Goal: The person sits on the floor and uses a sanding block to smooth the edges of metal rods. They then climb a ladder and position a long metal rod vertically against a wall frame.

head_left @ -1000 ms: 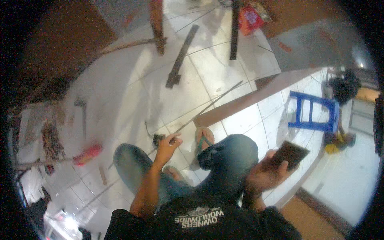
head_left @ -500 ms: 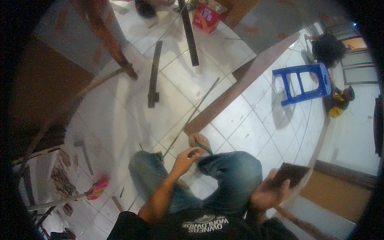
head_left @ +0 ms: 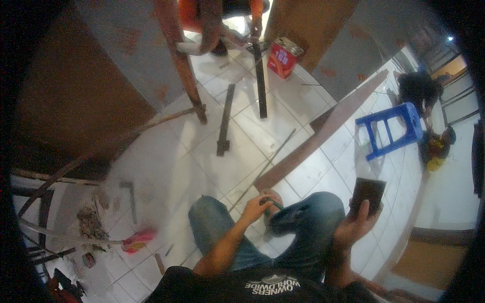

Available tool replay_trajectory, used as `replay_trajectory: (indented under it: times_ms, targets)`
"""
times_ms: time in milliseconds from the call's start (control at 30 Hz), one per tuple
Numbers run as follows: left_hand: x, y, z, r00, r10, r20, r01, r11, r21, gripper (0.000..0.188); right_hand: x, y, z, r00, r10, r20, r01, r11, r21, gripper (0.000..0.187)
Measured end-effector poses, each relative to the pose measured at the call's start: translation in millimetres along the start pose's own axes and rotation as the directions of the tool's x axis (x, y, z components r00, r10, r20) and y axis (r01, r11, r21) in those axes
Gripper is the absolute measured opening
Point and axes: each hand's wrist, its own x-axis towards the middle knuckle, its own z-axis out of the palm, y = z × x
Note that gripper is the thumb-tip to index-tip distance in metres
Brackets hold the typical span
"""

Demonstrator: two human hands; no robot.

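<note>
I am seated with bent knees on the white tiled floor. My right hand (head_left: pixel 357 228) is closed on a dark, flat, rectangular piece (head_left: pixel 368 195), raised beside my right knee. Too little detail shows to tell its kind. My left hand (head_left: pixel 256 208) rests at my foot (head_left: pixel 273 198), by the green strap of a sandal (head_left: pixel 277 204). Its fingers are curled together, and what they hold, if anything, is hidden. Just beyond my feet lie a long brownish board (head_left: pixel 308 149) and a thin strip (head_left: pixel 268 164).
Dark strips (head_left: pixel 225 121) lie ahead, one held by another person's hand (head_left: pixel 256 26). A red can (head_left: pixel 284 59) stands beyond. To the right is a blue plastic stool (head_left: pixel 390 130), with another person (head_left: pixel 418 91) behind it. A pink-headed broom (head_left: pixel 137 241) and metal square (head_left: pixel 132 199) are left.
The view has shifted, bringing another person at the far end into sight. My right hand has tilted the dark rectangular piece more upright. My left hand stays by my foot.
</note>
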Motion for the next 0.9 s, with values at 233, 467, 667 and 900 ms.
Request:
replay_trajectory:
  times_ms: [233, 467, 667, 900]
  targets:
    - [20.1, 8.9, -8.8, 0.997, -0.003, -0.076, 0.016, 0.985, 0.173, 0.041, 44.0, 9.0, 14.4, 0.963, 0.169, 0.209, -0.180, 0.983, 0.033, 0.043]
    - [30.8, 29.2, -21.3, 0.984, -0.050, -0.168, 0.062, 0.996, 0.061, 0.046, 144.0, 92.9, 81.1, 0.901, 0.144, 0.410, -0.205, 0.973, 0.108, 0.034]
    - [38.3, 17.3, -23.6, 0.910, -0.233, -0.342, 0.267, 0.962, 0.054, 0.041, 266.1, 244.7, 160.8, 0.710, 0.381, 0.592, -0.626, 0.728, 0.281, 0.029]
    - [25.5, 41.4, -11.1, 0.725, -0.411, -0.552, 0.446, 0.892, -0.077, 0.041, 393.5, 392.2, 344.2, 0.526, 0.527, 0.667, -0.799, 0.575, 0.176, 0.018]
